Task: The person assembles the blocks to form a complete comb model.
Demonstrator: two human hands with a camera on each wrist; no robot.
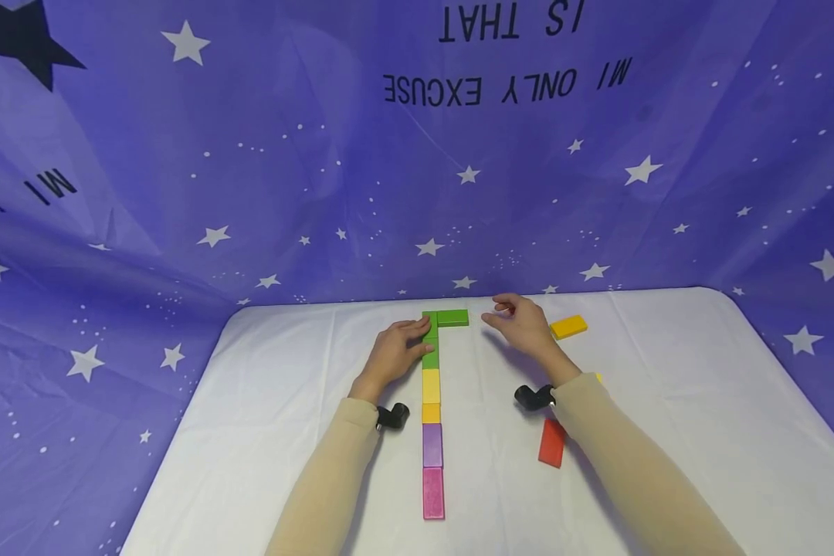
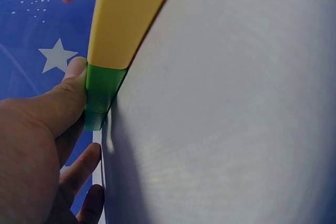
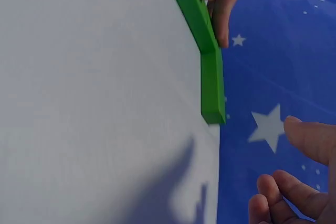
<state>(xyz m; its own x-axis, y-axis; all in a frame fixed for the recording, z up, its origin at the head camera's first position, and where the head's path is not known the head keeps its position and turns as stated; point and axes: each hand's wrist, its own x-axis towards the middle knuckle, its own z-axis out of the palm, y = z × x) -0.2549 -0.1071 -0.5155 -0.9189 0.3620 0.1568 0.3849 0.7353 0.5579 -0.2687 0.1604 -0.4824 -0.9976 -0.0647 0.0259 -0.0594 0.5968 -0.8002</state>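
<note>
Several coloured blocks lie end to end in a straight column. From the far end come two green blocks (image 1: pixel 431 360), then a pale yellow block (image 1: pixel 431 385), an orange-yellow block (image 1: pixel 431 414), a purple block (image 1: pixel 432 445) and a pink block (image 1: pixel 433 494). Another green block (image 1: pixel 453 317) lies crosswise at the far end, pointing right. My left hand (image 1: pixel 394 351) rests its thumb and fingertips on the column's green blocks. Just right of the crosswise block, my right hand (image 1: pixel 524 326) hovers with thumb and fingers apart, holding nothing.
Beyond my right hand lies a yellow block (image 1: pixel 569 327). A red block (image 1: pixel 552 443) sits beside my right forearm, and a yellow corner (image 1: pixel 599 378) peeks out behind the sleeve. A purple star-printed cloth (image 1: pixel 417 193) hangs at the white table's (image 1: pixel 264 371) far edge.
</note>
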